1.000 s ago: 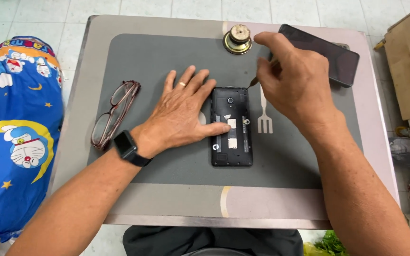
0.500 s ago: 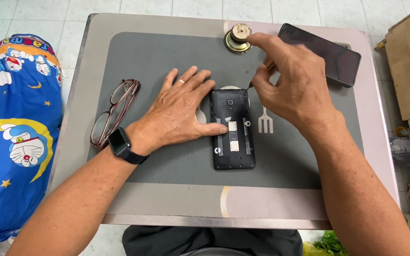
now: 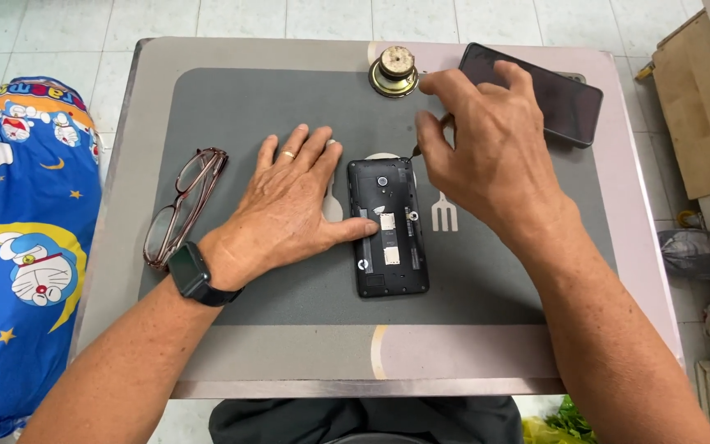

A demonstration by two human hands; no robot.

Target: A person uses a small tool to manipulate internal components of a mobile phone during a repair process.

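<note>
Head view. I see my left hand [image 3: 293,205] lying flat, fingers spread, on the grey mat [image 3: 232,107]; its thumb presses the left edge of the opened black phone [image 3: 387,226], which lies back-up, cover off, mid-desk. My right hand [image 3: 486,156] hovers just above the phone's top right corner, fingers pinched on a thin tool [image 3: 415,150], its tip touching that corner. Glasses [image 3: 182,205] lie left of the left hand. 1 small speaker [image 3: 394,70] and 1 dark phone [image 3: 544,94] sit at the far edge of the desk [image 3: 289,362].
</note>
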